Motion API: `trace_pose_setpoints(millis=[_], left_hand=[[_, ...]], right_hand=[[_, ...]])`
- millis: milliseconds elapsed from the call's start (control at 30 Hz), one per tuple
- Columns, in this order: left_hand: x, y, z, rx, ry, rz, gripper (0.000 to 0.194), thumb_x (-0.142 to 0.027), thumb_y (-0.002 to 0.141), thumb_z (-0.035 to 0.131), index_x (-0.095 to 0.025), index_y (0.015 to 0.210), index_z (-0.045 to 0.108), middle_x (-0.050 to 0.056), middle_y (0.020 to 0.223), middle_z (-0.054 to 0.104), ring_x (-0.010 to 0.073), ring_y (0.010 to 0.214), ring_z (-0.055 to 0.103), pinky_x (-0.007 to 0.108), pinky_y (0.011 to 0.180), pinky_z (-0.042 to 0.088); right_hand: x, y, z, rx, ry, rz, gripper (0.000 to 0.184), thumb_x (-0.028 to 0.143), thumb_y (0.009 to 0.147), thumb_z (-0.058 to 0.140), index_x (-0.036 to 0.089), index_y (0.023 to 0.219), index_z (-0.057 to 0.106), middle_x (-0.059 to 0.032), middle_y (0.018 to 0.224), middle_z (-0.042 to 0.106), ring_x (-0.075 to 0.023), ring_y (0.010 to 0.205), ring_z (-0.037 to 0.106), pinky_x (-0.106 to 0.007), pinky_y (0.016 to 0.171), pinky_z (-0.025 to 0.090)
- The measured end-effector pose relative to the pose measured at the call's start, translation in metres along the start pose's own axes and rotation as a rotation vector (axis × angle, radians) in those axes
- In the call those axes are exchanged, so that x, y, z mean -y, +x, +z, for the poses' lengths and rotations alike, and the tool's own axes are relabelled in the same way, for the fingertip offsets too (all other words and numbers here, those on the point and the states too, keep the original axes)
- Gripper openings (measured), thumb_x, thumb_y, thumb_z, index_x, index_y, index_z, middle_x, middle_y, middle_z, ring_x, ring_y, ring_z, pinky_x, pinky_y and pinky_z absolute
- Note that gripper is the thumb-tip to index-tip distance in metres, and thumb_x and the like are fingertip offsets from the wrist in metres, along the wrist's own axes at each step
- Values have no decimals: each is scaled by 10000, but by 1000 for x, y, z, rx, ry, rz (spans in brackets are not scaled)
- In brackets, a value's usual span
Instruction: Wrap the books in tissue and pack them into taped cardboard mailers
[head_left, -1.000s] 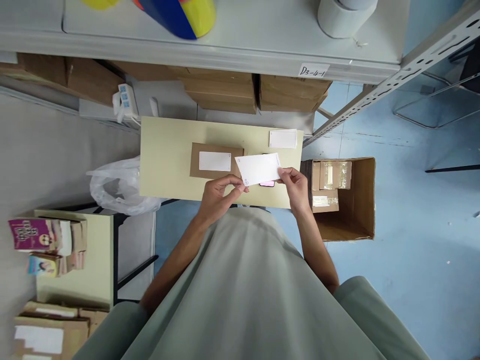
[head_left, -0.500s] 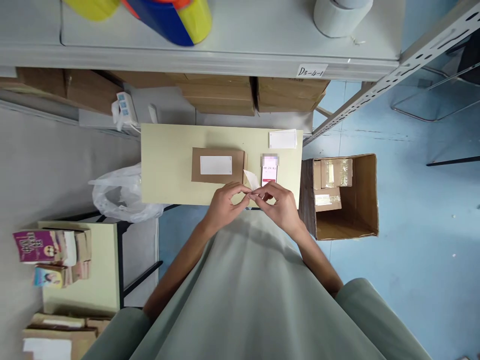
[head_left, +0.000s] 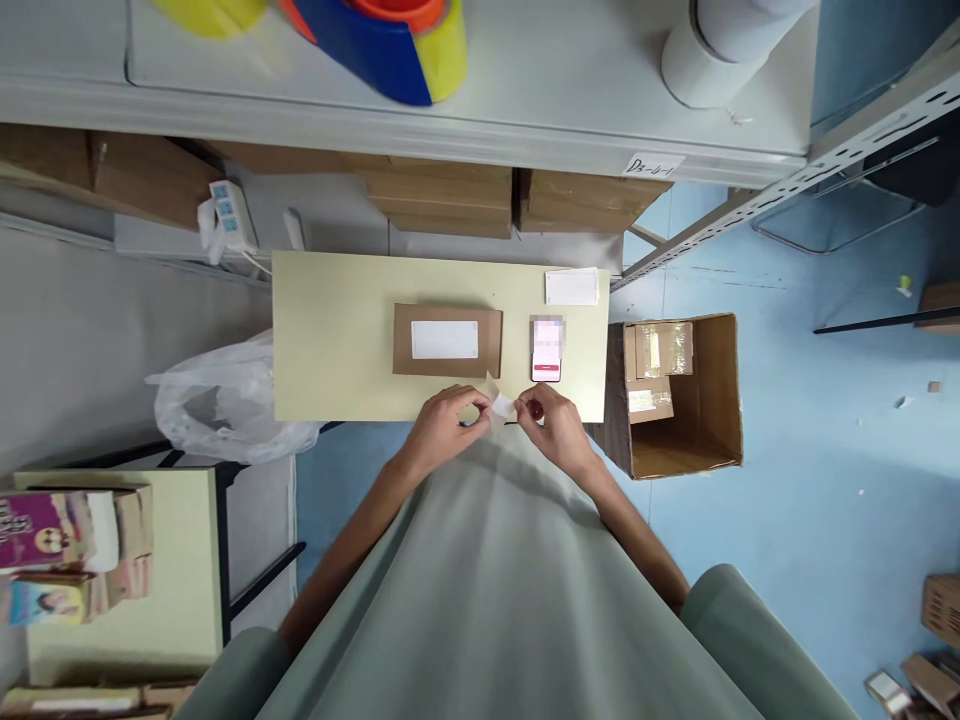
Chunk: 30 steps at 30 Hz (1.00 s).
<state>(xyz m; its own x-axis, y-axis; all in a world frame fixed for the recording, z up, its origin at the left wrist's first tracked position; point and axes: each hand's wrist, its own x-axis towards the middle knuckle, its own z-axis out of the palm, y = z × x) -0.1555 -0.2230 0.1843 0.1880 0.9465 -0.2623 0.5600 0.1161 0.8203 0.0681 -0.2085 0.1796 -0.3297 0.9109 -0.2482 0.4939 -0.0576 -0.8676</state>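
Pinching a white slip point(head_left: 501, 404), I have my left hand point(head_left: 452, 425) closed on its left end and the fingertips of my right hand point(head_left: 556, 432) gathered at its right end. The slip is creased or curled, one corner poking up, and sits just in front of my shirt point(head_left: 495, 560), at the near edge of the table point(head_left: 330, 330). Just beyond my left hand a brown box point(head_left: 448, 367) lies flat, a white label point(head_left: 445, 340) on its top. Beyond my right hand is a phone point(head_left: 547, 350), its screen lit, with white papers point(head_left: 571, 287) behind it near the table's far right corner. Right of the table stands an open carton point(head_left: 716, 400) with taped parcels point(head_left: 661, 352) inside.
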Motion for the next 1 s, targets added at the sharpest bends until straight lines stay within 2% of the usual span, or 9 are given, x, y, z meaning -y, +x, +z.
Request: trace_pose_setpoints(millis=[133, 267, 400, 533, 667, 800, 1000], left_hand=[[32, -5, -27, 17, -5, -26, 147, -355, 926, 586, -268, 865, 687, 29, 918, 790, 231, 875, 726, 353, 837, 547], [67, -16, -62, 4, -11, -23, 153, -344, 924, 577, -253, 886, 694, 26, 940, 794, 218, 890, 730, 328, 841, 544], [106, -30, -106, -76, -24, -25, 161, -347, 908, 573, -251, 879, 699, 31, 944, 796, 216, 889, 731, 318, 840, 548], [150, -46, -153, -189, -43, -68, 186, -383, 873, 576, -248, 852, 702, 45, 915, 795, 221, 861, 737, 330, 855, 561], [197, -66, -198, -265, -89, -173, 198, -398, 844, 585, -247, 864, 711, 54, 949, 810, 231, 894, 753, 330, 905, 577], [244, -87, -246, -335, -27, -370, 159, -347, 819, 599, -240, 859, 710, 56, 938, 817, 248, 910, 761, 319, 902, 574], [301, -109, -328, -545, 156, -552, 202, -313, 911, 614, -181, 987, 747, 50, 956, 823, 231, 931, 746, 312, 924, 552]], right_hand=[[11, 2, 18, -80, 1, 61, 203, 410, 1041, 548, 259, 933, 631, -34, 876, 694, -193, 715, 651, -325, 681, 519], [34, 7, 39, -115, 11, 119, 258, 475, 1055, 539, 255, 939, 602, -50, 899, 719, -201, 722, 672, -339, 684, 534], [66, 14, 66, -141, 26, 146, 350, 578, 1064, 537, 257, 934, 587, -47, 833, 708, -225, 738, 701, -361, 704, 555], [96, 22, 96, -222, 62, 152, 425, 662, 1050, 553, 254, 941, 598, -35, 795, 696, -229, 733, 715, -367, 713, 574], [119, 27, 123, -346, 86, 158, 451, 691, 1037, 574, 252, 939, 614, -25, 772, 699, -229, 755, 721, -372, 750, 587], [134, 27, 147, -454, 125, 208, 447, 683, 1022, 614, 242, 951, 636, -22, 754, 713, -218, 754, 713, -361, 755, 584], [152, 27, 181, -441, 139, 230, 466, 700, 994, 646, 237, 943, 652, -17, 731, 721, -211, 732, 703, -348, 733, 585]])
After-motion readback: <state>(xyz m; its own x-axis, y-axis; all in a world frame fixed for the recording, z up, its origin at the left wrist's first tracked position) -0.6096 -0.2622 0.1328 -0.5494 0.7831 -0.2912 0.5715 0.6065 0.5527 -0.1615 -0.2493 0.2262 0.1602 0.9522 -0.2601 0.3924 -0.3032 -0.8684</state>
